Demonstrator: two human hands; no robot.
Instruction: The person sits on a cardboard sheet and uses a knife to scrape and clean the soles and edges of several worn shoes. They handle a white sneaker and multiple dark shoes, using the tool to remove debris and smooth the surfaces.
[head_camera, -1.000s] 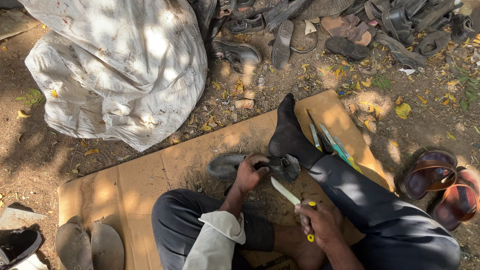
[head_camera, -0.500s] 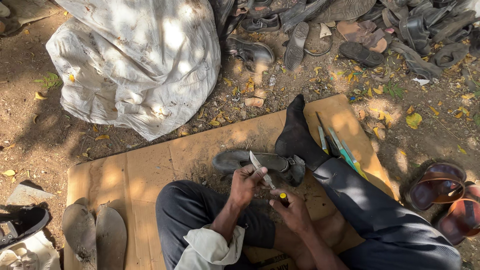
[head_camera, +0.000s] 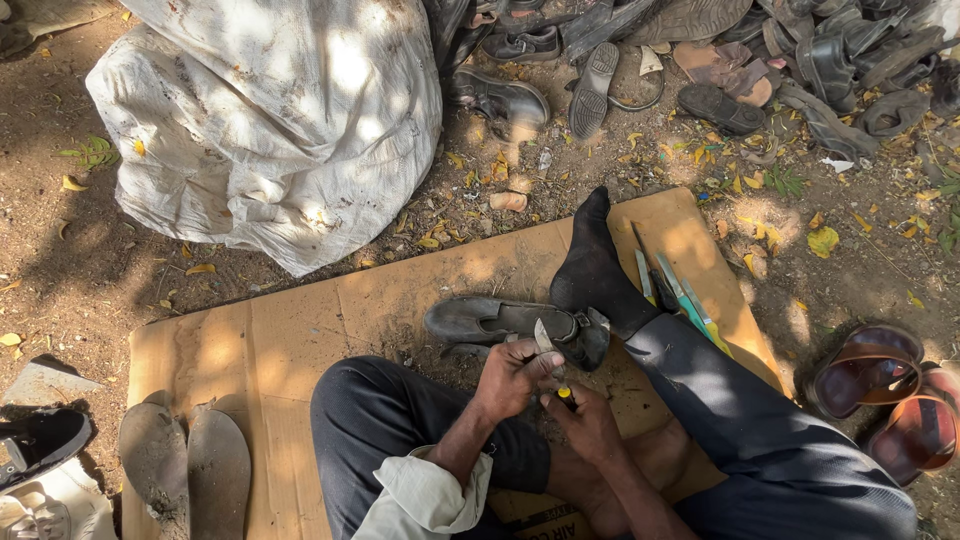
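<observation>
A worn grey shoe (head_camera: 490, 322) lies on its side on the cardboard sheet (head_camera: 300, 330), its heel pinned under my black-socked foot (head_camera: 592, 265). My left hand (head_camera: 512, 375) rests its fingers on the shoe's rear part beside the blade. A knife (head_camera: 552, 355) with a pale blade and black-and-yellow handle is gripped in my right hand (head_camera: 590, 422), with the blade pointing up into the shoe near its heel. Both hands are close together, almost touching.
Thin blades and green-handled tools (head_camera: 675, 290) lie on the cardboard right of my foot. Two loose soles (head_camera: 185, 470) lie at lower left, brown sandals (head_camera: 885, 400) at right. A big white sack (head_camera: 270, 120) stands behind, with a heap of old shoes (head_camera: 760, 60) at top right.
My right hand has brought the knife from low by my knee up to the shoe's heel, and my left hand has stayed on the shoe. The camera view shifted slightly.
</observation>
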